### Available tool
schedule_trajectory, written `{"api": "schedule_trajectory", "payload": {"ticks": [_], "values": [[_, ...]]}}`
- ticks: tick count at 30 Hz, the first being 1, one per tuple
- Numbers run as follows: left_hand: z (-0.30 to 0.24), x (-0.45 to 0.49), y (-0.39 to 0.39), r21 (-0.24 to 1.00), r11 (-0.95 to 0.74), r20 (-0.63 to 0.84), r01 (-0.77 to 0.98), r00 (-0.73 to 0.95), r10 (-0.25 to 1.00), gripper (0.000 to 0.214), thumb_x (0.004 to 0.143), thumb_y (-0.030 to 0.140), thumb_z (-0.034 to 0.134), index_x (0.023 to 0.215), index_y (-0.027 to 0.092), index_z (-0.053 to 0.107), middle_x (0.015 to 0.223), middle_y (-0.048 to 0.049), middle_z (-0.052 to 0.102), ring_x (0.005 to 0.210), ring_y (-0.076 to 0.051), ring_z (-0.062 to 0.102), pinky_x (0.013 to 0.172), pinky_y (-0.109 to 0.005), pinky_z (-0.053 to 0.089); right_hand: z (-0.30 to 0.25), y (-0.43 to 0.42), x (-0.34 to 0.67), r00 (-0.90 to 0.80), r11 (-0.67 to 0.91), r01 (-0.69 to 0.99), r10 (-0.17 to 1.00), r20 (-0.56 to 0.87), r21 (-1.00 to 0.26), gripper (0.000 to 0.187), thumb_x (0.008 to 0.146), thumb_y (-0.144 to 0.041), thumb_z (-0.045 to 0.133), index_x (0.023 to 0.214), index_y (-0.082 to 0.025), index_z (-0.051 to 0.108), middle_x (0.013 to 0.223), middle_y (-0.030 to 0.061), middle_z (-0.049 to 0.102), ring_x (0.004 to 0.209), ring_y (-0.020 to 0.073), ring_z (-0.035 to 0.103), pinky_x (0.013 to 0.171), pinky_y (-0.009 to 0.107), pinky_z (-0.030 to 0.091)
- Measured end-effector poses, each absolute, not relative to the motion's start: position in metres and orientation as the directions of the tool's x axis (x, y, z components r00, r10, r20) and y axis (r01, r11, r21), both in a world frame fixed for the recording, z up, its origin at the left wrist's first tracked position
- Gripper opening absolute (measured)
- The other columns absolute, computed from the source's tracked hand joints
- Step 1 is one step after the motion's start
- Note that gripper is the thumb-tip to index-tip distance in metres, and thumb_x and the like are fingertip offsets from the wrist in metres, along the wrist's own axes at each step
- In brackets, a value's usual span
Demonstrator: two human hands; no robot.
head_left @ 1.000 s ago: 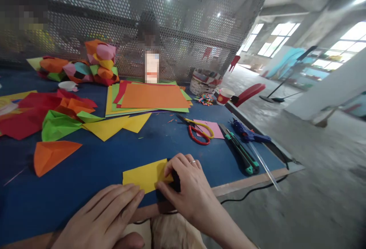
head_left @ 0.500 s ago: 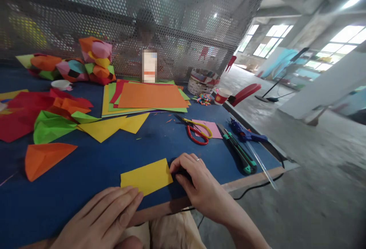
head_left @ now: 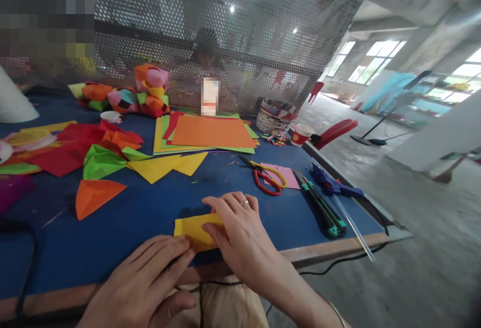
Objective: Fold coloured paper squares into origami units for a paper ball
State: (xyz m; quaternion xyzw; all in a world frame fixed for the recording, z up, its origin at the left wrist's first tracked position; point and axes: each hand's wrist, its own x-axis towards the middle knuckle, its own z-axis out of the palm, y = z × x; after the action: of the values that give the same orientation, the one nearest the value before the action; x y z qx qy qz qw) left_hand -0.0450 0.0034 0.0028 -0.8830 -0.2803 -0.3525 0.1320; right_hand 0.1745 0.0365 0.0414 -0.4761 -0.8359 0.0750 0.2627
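A small yellow sheet of paper (head_left: 190,227) lies near the front edge of the blue table (head_left: 150,212). My right hand (head_left: 244,237) covers its right half, with the thumb and fingers closed on the paper's edge, which is lifted and folded over. A ring shows on one finger. My left hand (head_left: 146,283) lies flat with its fingers stretched out, the tips touching the sheet's near left corner.
Red-and-yellow scissors (head_left: 266,180), a utility knife (head_left: 323,205) and a blue glue gun (head_left: 334,185) lie to the right. A stack of coloured sheets (head_left: 210,132), a folded orange triangle (head_left: 93,195) and loose folded papers sit further back. A perforated screen (head_left: 263,42) closes the far side, with a person behind it.
My right hand has moved left from the sheet's right edge onto it and folded that side over. The left hand has slid forward to the paper. The view has shifted left.
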Motion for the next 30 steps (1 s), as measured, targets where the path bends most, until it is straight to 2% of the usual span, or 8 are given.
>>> {"api": "schedule_trajectory", "payload": {"ticks": [4, 9, 12, 15, 19, 22, 27, 30], "values": [[0.000, -0.047, -0.001, 0.008, -0.790, 0.712, 0.614, 0.551, 0.436, 0.034, 0.105, 0.042, 0.051, 0.119, 0.017, 0.068, 0.112, -0.0049, 0.075, 0.108, -0.015, 0.069, 0.104, -0.025, 0.051, 0.046, 0.034, 0.176, -0.491, 0.613, 0.715, 0.783, 0.383, -0.337, 0.028, 0.093, -0.005, 0.064, 0.114, -0.022, 0.069, 0.098, 0.0025, 0.073, 0.095, 0.0227, 0.058, 0.084, 0.038, 0.034], [0.001, -0.056, -0.016, 0.255, -0.666, 0.697, 0.701, 0.345, 0.629, 0.039, 0.104, 0.027, 0.046, 0.141, 0.021, 0.056, 0.133, -0.0078, 0.063, 0.119, -0.018, 0.063, 0.099, -0.028, 0.056, 0.049, 0.027, 0.181, -0.547, 0.742, 0.554, 0.667, 0.506, -0.378, 0.026, 0.097, 0.000, 0.051, 0.097, -0.020, 0.067, 0.095, -0.0005, 0.074, 0.092, 0.0169, 0.059, 0.088, 0.036, 0.034], [0.009, -0.055, -0.022, 0.195, -0.688, 0.736, 0.699, 0.359, 0.574, 0.040, 0.101, 0.019, 0.048, 0.139, 0.022, 0.059, 0.139, -0.0067, 0.061, 0.126, -0.021, 0.060, 0.106, -0.033, 0.052, 0.047, 0.024, 0.184, -0.553, 0.774, 0.498, 0.631, 0.544, -0.391, 0.031, 0.096, 0.003, 0.045, 0.094, -0.021, 0.063, 0.091, -0.0017, 0.076, 0.095, 0.0153, 0.064, 0.093, 0.036, 0.033], [0.017, -0.046, -0.021, 0.069, -0.762, 0.723, 0.644, 0.494, 0.483, 0.043, 0.098, 0.011, 0.046, 0.135, 0.024, 0.061, 0.136, -0.0019, 0.067, 0.134, -0.020, 0.057, 0.117, -0.040, 0.044, 0.044, 0.023, 0.187, -0.607, 0.786, 0.484, 0.619, 0.499, -0.386, 0.027, 0.096, 0.000, 0.047, 0.092, -0.022, 0.061, 0.089, -0.0020, 0.076, 0.098, 0.0155, 0.067, 0.097, 0.036, 0.034], [0.025, -0.035, -0.012, -0.029, -0.815, 0.619, 0.578, 0.651, 0.439, 0.051, 0.094, 0.003, 0.038, 0.138, 0.019, 0.056, 0.140, -0.0001, 0.067, 0.143, -0.014, 0.049, 0.124, -0.036, 0.036, 0.039, 0.025, 0.189, -0.637, 0.824, 0.474, 0.564, 0.525, -0.311, 0.020, 0.095, -0.004, 0.053, 0.097, -0.021, 0.062, 0.093, 0.0003, 0.077, 0.103, 0.0168, 0.067, 0.101, 0.037, 0.034], [0.024, -0.033, -0.002, -0.037, -0.799, 0.589, 0.601, 0.659, 0.468, 0.055, 0.088, 0.000, 0.038, 0.139, 0.014, 0.053, 0.145, -0.0046, 0.063, 0.146, -0.015, 0.045, 0.126, -0.036, 0.031, 0.033, 0.027, 0.192, -0.612, 0.840, 0.473, 0.529, 0.588, -0.264, 0.024, 0.095, -0.001, 0.049, 0.089, -0.021, 0.061, 0.088, -0.0002, 0.076, 0.106, 0.0164, 0.066, 0.101, 0.036, 0.035], [0.015, -0.034, 0.003, 0.016, -0.768, 0.646, 0.640, 0.580, 0.497, 0.046, 0.091, 0.004, 0.042, 0.127, 0.020, 0.064, 0.118, -0.0032, 0.071, 0.131, -0.017, 0.057, 0.128, -0.044, 0.023, 0.027, 0.029, 0.199, -0.588, 0.820, 0.488, 0.561, 0.583, -0.297, 0.027, 0.095, 0.002, 0.050, 0.089, -0.021, 0.062, 0.090, -0.0031, 0.077, 0.107, 0.0155, 0.066, 0.102, 0.037, 0.033], [0.018, -0.032, 0.000, 0.032, -0.762, 0.647, 0.647, 0.567, 0.509, 0.049, 0.091, 0.001, 0.043, 0.133, 0.017, 0.060, 0.128, -0.0066, 0.069, 0.139, -0.020, 0.051, 0.128, -0.047, 0.024, 0.028, 0.030, 0.201, -0.583, 0.818, 0.487, 0.566, 0.583, -0.306, 0.025, 0.096, 0.000, 0.050, 0.092, -0.021, 0.063, 0.093, -0.0022, 0.078, 0.107, 0.0157, 0.067, 0.102, 0.038, 0.034]]}}
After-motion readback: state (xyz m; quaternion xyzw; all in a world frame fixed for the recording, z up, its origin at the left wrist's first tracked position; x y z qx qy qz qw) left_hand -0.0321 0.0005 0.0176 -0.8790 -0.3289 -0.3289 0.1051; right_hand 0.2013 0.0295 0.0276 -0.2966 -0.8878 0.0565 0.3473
